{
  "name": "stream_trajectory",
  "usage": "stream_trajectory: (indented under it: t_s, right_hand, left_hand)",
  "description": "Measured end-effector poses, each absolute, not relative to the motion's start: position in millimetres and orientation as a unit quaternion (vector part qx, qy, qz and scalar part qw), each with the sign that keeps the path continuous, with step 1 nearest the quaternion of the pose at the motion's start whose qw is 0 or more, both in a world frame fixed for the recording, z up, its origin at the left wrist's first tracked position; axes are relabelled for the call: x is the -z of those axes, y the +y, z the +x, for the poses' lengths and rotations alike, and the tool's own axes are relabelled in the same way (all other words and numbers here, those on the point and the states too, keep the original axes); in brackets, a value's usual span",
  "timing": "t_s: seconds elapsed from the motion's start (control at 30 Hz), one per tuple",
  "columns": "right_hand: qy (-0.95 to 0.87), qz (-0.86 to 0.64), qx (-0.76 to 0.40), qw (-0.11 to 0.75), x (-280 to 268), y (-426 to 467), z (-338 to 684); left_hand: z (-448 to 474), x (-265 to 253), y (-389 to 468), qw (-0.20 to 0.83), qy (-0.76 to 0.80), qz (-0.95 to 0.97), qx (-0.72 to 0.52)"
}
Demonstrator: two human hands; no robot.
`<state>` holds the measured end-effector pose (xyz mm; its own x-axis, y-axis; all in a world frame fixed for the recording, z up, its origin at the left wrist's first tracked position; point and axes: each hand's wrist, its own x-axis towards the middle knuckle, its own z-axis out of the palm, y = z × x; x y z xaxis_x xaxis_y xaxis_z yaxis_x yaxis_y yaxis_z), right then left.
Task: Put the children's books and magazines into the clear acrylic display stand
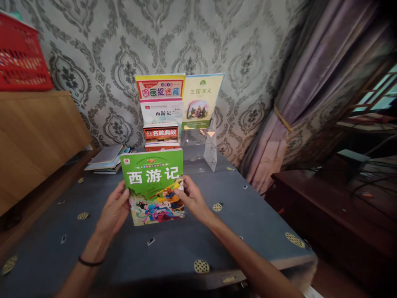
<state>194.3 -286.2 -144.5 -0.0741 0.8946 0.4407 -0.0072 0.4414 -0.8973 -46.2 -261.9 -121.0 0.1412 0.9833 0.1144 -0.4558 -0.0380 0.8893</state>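
I have the green book (151, 182) upright between both hands, its cover facing the camera, above the blue-grey cloth-covered table (173, 263). My left hand (114, 207) grips its left edge, thumb to the front; a dark band (91, 263) circles that wrist. My right hand (192, 198) holds the opposite edge, its thumb lying over the cover picture. From this angle I can't quite tell whether the book's lower edge touches the cloth.

Just beyond it I see a column of books in a clear rack (211, 151), the yellow-edged book (160, 87) topmost and the cream book (200, 103) beside it on the right. A low stack of books (107, 159) lies on the table to the left, near the wooden cabinet (40, 136) that bears a red basket (21, 58). A tied purple curtain (279, 103) hangs at the right.
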Motion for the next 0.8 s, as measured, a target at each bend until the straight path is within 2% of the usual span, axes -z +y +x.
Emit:
stream_trajectory:
  t_s: [0.1, 0.27, 0.37, 0.5, 0.63, 0.8]
  right_hand:
    - [-0.657, -0.357, -0.339, 0.571, 146.2, -289.9, 198.2]
    - [-0.691, -0.435, -0.305, 0.491, 163.9, -310.2, 202.3]
    - [-0.702, -0.467, -0.297, 0.448, 168.4, -319.6, 204.9]
    - [-0.713, -0.456, -0.308, 0.434, 158.6, -324.0, 206.5]
    - [-0.703, -0.461, -0.319, 0.437, 148.8, -326.4, 206.5]
    - [-0.685, -0.480, -0.326, 0.441, 138.1, -332.2, 206.8]
  left_hand:
    - [-48.1, 125.6, -262.0, 0.621, 0.285, 0.436, -0.585]
    - [-51.5, 145.2, -265.2, 0.633, 0.329, 0.405, -0.572]
    - [-51.2, 148.8, -266.0, 0.631, 0.356, 0.400, -0.561]
    - [-56.0, 150.8, -265.9, 0.613, 0.383, 0.420, -0.549]
    - [-81.1, 156.4, -259.4, 0.515, 0.474, 0.488, -0.522]
    - [-115.4, 149.2, -250.3, 0.378, 0.527, 0.636, -0.418]
